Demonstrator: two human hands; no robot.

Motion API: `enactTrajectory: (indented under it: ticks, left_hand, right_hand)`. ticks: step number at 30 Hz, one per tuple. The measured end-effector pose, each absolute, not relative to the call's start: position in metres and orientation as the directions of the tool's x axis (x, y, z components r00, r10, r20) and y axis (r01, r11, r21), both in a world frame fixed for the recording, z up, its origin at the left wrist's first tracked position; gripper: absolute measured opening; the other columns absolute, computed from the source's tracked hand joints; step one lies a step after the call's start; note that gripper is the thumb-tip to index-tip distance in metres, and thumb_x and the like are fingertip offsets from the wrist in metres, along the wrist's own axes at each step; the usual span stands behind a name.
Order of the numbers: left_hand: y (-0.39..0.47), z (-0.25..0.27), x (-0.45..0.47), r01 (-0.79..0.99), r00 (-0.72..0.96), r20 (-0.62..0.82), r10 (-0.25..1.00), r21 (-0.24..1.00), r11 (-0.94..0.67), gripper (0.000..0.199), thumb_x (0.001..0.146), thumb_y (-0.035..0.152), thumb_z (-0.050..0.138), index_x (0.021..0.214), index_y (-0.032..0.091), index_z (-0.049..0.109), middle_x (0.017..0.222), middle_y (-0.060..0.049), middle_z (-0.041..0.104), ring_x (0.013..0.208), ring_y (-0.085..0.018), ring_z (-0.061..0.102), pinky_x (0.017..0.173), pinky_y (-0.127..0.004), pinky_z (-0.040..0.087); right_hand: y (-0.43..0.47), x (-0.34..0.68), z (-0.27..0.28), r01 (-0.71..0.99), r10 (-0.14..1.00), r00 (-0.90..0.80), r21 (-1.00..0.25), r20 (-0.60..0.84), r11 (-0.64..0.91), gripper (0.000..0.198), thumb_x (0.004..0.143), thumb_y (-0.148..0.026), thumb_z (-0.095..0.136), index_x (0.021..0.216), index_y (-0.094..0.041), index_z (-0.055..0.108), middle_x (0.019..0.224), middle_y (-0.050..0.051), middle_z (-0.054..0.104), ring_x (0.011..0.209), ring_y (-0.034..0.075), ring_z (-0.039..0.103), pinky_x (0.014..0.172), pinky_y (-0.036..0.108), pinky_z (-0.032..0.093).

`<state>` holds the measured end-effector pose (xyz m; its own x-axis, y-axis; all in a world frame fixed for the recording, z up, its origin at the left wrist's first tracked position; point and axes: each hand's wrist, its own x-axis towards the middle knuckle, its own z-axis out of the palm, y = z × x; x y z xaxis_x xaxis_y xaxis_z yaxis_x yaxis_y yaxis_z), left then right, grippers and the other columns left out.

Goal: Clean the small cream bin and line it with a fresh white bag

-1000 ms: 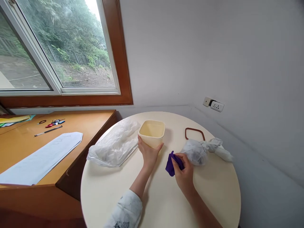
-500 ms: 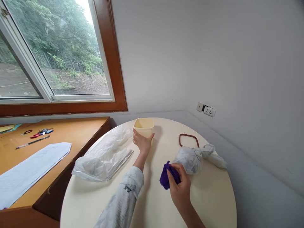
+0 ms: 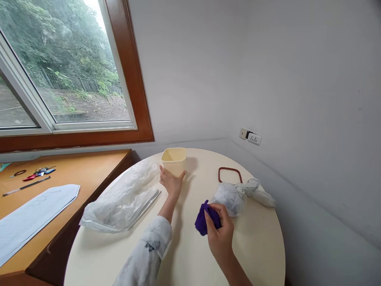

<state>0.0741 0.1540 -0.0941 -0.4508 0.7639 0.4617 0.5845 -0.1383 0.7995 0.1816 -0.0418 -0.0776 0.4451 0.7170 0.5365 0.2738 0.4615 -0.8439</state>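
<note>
A cream plastic bin (image 3: 174,162) with a square, rounded rim stands upright near the far edge of the round table. My left hand (image 3: 172,183) spans its near side low down, thumb on the right and fingers on the left. Crumpled purple cloth (image 3: 201,221) is pinched in my right hand (image 3: 219,228), above the table. Just beyond that hand lies a knotted translucent plastic bag (image 3: 229,195), and past it a reddish-brown rounded frame (image 3: 230,169). To the left of my left arm, a larger clear plastic bag (image 3: 119,206) is spread flat and wrinkled.
The cream round table (image 3: 190,258) meets a wooden desk (image 3: 98,161) on its left. Paper sheets (image 3: 38,214), a pen (image 3: 26,186) and keys (image 3: 41,171) lie on the desk. Behind are a wall with a socket (image 3: 254,138) and a window (image 3: 74,79).
The view has turned slightly right, so everything sits further left. My left hand has slid a little lower on the bin, baring more of its front. My right hand keeps the purple cloth.
</note>
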Motion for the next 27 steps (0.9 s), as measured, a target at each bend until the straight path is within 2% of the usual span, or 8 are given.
enactTrajectory:
  ticks: [2,4,6,8,11,16,20,27]
  left_hand:
    - [0.139,-0.102,0.070,0.551,-0.447,0.506,0.738,0.806,-0.218,0.094,0.070,0.050,0.063,0.138,0.013,0.009,0.134,-0.024,0.031,0.128,-0.035,0.028,0.102,-0.052,0.021]
    - [0.123,-0.109,0.067,0.542,-0.405,0.525,0.748,0.797,-0.266,0.069,0.082,0.046,0.047,0.135,0.014,0.016,0.127,-0.020,0.040,0.121,-0.029,0.039,0.099,-0.047,0.029]
    - [0.113,-0.113,0.070,0.544,-0.264,0.537,0.801,0.769,-0.336,0.045,0.088,0.040,0.036,0.126,0.016,0.033,0.105,-0.012,0.055,0.100,-0.022,0.055,0.086,-0.039,0.043]
    - [0.112,-0.112,0.080,0.545,-0.047,0.535,0.844,0.721,-0.427,0.031,0.090,0.035,0.033,0.110,0.018,0.049,0.086,-0.006,0.060,0.079,-0.017,0.060,0.071,-0.030,0.048]
    - [0.130,-0.107,0.104,0.539,0.301,0.492,0.817,0.619,-0.571,0.029,0.089,0.027,0.034,0.100,0.018,0.059,0.085,-0.005,0.063,0.073,-0.015,0.060,0.066,-0.025,0.048]
    - [0.169,-0.101,0.147,0.500,0.698,0.336,0.632,0.402,-0.767,0.039,0.082,0.017,0.043,0.117,0.024,0.056,0.103,-0.008,0.059,0.084,-0.018,0.060,0.075,-0.029,0.046]
    - [0.183,-0.101,0.172,0.462,0.826,0.228,0.515,0.247,-0.851,0.044,0.077,0.015,0.050,0.119,0.028,0.055,0.114,-0.010,0.053,0.093,-0.022,0.058,0.082,-0.034,0.042]
    - [0.191,-0.108,0.191,0.408,0.893,0.159,0.421,0.107,-0.907,0.022,0.080,0.022,0.052,0.100,0.022,0.062,0.108,-0.010,0.053,0.096,-0.023,0.054,0.086,-0.035,0.038]
  right_hand:
    - [-0.043,0.187,-0.073,0.274,0.678,0.505,-0.844,0.535,0.462,0.008,0.080,-0.026,0.055,0.084,-0.019,0.055,0.071,0.001,0.058,0.064,0.012,0.056,0.058,0.022,0.047]
    - [-0.043,0.195,-0.070,0.247,0.636,0.597,-0.866,0.489,0.434,0.012,0.078,-0.029,0.057,0.082,-0.018,0.056,0.071,0.001,0.058,0.065,0.013,0.056,0.059,0.023,0.047]
    - [-0.043,0.204,-0.068,0.188,0.594,0.697,-0.902,0.401,0.389,0.017,0.077,-0.034,0.059,0.082,-0.018,0.056,0.072,0.001,0.058,0.066,0.014,0.055,0.059,0.024,0.047]
    - [-0.043,0.212,-0.068,0.123,0.552,0.772,-0.927,0.314,0.355,0.022,0.076,-0.038,0.059,0.083,-0.017,0.056,0.074,0.002,0.058,0.068,0.014,0.055,0.059,0.024,0.046]
    - [-0.042,0.220,-0.068,0.067,0.512,0.823,-0.938,0.244,0.340,0.026,0.075,-0.041,0.059,0.083,-0.017,0.056,0.075,0.002,0.058,0.069,0.014,0.054,0.059,0.024,0.046]
    - [-0.042,0.221,-0.070,0.065,0.516,0.821,-0.938,0.244,0.341,0.027,0.074,-0.042,0.060,0.081,-0.017,0.056,0.072,0.002,0.057,0.065,0.014,0.054,0.056,0.024,0.045]
    - [-0.043,0.218,-0.071,0.080,0.534,0.809,-0.945,0.247,0.318,0.027,0.074,-0.043,0.059,0.081,-0.017,0.057,0.071,0.002,0.058,0.066,0.016,0.056,0.054,0.024,0.046]
    - [-0.044,0.215,-0.072,0.165,0.559,0.758,-0.928,0.336,0.333,0.020,0.077,-0.038,0.057,0.081,-0.019,0.057,0.068,0.001,0.058,0.061,0.013,0.055,0.055,0.023,0.047]
